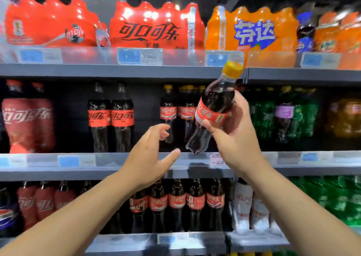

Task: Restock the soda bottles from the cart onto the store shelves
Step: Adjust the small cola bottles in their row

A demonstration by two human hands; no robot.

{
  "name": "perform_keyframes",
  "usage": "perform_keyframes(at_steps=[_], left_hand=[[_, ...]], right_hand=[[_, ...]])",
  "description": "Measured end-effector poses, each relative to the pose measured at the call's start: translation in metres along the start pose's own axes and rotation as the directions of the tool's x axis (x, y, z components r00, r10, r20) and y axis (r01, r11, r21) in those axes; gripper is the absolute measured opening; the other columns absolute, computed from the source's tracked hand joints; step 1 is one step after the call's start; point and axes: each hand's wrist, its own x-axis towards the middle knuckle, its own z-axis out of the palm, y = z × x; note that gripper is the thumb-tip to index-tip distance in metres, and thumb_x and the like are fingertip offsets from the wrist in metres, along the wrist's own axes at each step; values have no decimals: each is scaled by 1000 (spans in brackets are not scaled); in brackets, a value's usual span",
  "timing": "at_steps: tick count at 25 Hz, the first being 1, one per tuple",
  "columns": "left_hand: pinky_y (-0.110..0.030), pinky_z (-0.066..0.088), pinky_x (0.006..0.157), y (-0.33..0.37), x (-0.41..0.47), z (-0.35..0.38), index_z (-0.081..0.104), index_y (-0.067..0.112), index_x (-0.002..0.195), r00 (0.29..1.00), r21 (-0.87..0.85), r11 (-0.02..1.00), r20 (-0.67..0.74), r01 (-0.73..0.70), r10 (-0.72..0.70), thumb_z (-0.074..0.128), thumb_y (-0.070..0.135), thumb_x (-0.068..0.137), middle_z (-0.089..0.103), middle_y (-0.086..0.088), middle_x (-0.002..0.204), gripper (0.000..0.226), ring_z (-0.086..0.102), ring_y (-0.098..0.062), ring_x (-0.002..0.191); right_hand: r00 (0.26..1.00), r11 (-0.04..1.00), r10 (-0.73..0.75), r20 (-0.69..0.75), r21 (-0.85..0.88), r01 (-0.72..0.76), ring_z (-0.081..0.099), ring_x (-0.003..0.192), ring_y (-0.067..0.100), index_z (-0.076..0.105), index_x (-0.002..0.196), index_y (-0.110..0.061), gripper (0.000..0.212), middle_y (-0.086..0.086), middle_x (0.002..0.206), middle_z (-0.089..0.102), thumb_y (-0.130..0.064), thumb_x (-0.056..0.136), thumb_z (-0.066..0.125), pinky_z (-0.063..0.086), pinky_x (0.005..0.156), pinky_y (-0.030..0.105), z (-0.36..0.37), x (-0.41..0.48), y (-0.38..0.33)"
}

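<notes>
Soda bottle (pixel 216 99): clear waisted plastic filled with dark cola, with a red label band and a yellow screw cap (pixel 233 69). It is held in the air by the right hand, tilted, with the cap up and leaning to that hand's outer side and the base down toward the left hand.
Right hand (pixel 236 132): wrapped round the bottle's middle, thumb across the red label, fingers round the far side; raised in front of the middle shelf.
Left hand (pixel 150 158): free, fingers loosely spread and slightly bent, gripping nothing. It is lower than the right hand and beside it, with the fingertips near the bottle's base but apart from it.
Grey metal middle shelf (pixel 97 170): the front edge runs behind both wrists and carries blue-and-white price tags (pixel 68 161).
Yellow-capped cola bottles in a row (pixel 168 113): upright on the middle shelf, just beyond the left fingertips, partly behind the held bottle.
Two black-capped cola bottles with red labels (pixel 111 117): upright, outward of the left hand.
Green plastic bottles (pixel 261 117): outward of the right hand, blurred.
Red shrink-wrapped multipacks (pixel 154 29) and orange shrink-wrapped multipack (pixel 252 31): on the top shelf, above both hands.
Red-labelled cola bottles on the lower shelf (pixel 177 201): upright, below and between the two forearms.
</notes>
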Motion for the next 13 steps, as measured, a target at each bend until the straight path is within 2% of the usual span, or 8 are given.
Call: perform_keyframes(at_steps=[3, 7, 8, 11, 13], left_hand=[[-32, 44, 95, -10, 21, 20, 41, 22, 138, 994, 3, 996, -62, 86, -86, 52, 50, 93, 56, 7, 119, 53, 54, -10, 112], [-34, 43, 84, -22, 40, 44, 42, 15, 131, 953, -67, 974, -204, 217, -226, 46, 46, 98, 60, 2, 108, 46, 59, -21, 100], [-35, 42, 81, -26, 42, 48, 43, 14, 128, 941, -68, 967, -225, 245, -255, 46, 45, 99, 61, 1, 106, 42, 59, -22, 97], [-37, 40, 74, -34, 45, 54, 44, 14, 120, 919, -5, 949, -247, 315, -306, 47, 43, 101, 61, -5, 101, 35, 58, -27, 91], [-37, 39, 71, -36, 45, 55, 42, 14, 116, 925, 47, 946, -231, 320, -301, 51, 41, 100, 58, -5, 97, 32, 57, -28, 88]], right_hand=[[998, 997, 52, 25, -50, -51, 60, 128, 13, 35, 152, -16, 76, -3, 137, 61, -7, 90, 77, 47, 111, 45, -2, 4, 23], [998, 992, 61, 12, -112, -59, 57, 124, -4, 38, 149, -26, 70, -20, 132, 60, -21, 91, 76, 44, 104, 15, -4, 19, 34], [998, 991, 62, 14, -116, -60, 57, 123, -5, 38, 149, -26, 69, -21, 131, 60, -21, 91, 75, 43, 103, 13, -4, 22, 36], [999, 993, 52, 12, -105, -50, 54, 130, 1, 36, 151, -24, 72, -15, 138, 58, -12, 92, 74, 43, 110, 22, -3, 28, 46], [997, 988, 79, 26, -132, -75, 55, 127, 1, 37, 150, -24, 70, -12, 134, 59, -11, 92, 74, 43, 107, 18, -2, 29, 54]])
